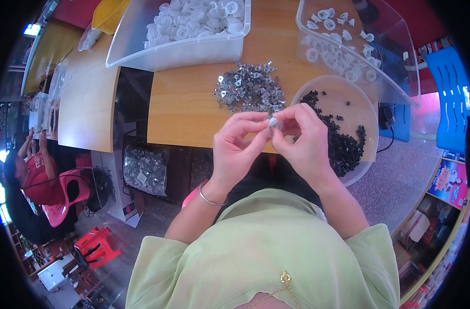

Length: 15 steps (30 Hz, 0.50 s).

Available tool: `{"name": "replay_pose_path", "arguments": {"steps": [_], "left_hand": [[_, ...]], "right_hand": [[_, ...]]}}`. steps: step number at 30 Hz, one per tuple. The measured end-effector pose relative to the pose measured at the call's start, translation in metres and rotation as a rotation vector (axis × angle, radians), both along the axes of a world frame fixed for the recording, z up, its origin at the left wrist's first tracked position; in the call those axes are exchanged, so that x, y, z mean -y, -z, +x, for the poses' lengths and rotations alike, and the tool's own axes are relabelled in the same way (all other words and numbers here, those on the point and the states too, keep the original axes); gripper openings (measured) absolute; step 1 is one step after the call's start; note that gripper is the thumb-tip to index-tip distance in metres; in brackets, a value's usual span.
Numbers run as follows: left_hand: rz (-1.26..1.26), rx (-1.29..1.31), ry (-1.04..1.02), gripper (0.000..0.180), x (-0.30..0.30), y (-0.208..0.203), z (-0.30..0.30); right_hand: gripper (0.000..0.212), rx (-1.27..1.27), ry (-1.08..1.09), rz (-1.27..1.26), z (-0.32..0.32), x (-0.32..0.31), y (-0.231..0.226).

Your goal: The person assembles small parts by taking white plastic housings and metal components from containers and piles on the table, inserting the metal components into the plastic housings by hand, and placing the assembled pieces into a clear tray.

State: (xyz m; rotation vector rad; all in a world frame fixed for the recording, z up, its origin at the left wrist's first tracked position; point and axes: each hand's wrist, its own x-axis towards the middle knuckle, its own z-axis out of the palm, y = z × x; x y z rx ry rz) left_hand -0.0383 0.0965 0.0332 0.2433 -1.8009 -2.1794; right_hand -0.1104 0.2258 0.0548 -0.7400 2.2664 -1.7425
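Note:
My left hand (236,147) and my right hand (308,141) meet above the table's front edge. Between their fingertips they pinch a small round white plastic part (275,123); fingers cover some of it. Just beyond lies a heap of small shiny metal clips (250,86). Close beside my right hand, a round translucent tub (368,100) holds many tiny black parts (345,147).
A large translucent bin (194,59) of white plastic parts stands at the far left of the wooden table (183,98). Another clear bin (399,77) with white parts is at far right. Below left sits a bag of metal pieces (145,167). A person in red (42,175) works at left.

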Motion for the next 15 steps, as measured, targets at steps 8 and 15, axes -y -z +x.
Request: {"name": "replay_pose_path", "arguments": {"steps": [8,15], "left_hand": [[0.305,0.057,0.015,0.017,0.006,-0.005,-0.001],[0.357,0.114,0.017,0.017,0.013,-0.005,-0.004]], "right_hand": [[0.025,0.204,-0.129,-0.138,-0.009,-0.004,0.003],[0.026,0.251,-0.156,-0.081,-0.013,-0.002,-0.006]]}}
